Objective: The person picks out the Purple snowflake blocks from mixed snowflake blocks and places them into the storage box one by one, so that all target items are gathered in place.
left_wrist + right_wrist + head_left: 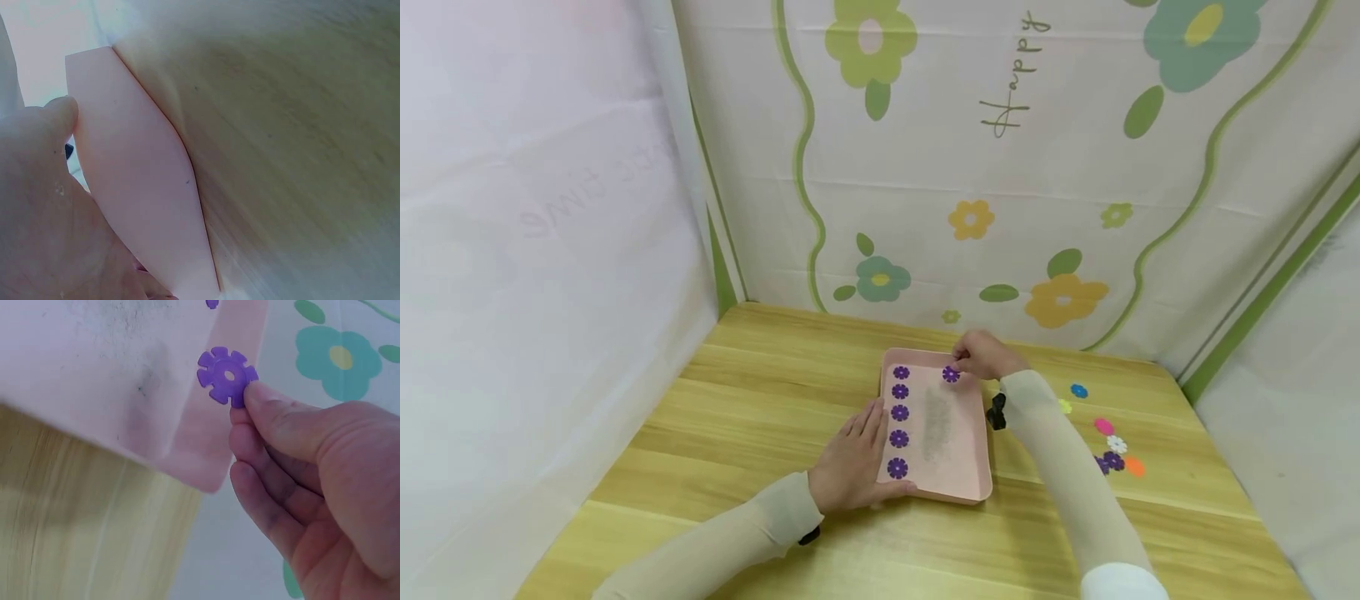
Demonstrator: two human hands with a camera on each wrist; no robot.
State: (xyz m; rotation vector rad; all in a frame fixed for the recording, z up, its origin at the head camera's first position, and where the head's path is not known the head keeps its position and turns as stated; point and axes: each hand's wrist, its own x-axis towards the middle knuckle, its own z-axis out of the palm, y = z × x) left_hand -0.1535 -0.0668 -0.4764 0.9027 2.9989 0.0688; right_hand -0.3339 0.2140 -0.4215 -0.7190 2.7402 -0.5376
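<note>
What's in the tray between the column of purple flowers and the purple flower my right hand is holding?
Only bare pink tray floor with a grey smudge, seen in the head view; no pieces lie there.

Soft, even, bright light; shadows are faint. The left wrist view is blurred and washed out near the fingers (59,115). The right wrist view is sharper, the table (75,512) slightly soft.

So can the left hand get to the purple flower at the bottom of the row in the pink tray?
Probably yes. The left hand rests on the tray's near-left edge, right beside that flower, with nothing between them.
</note>
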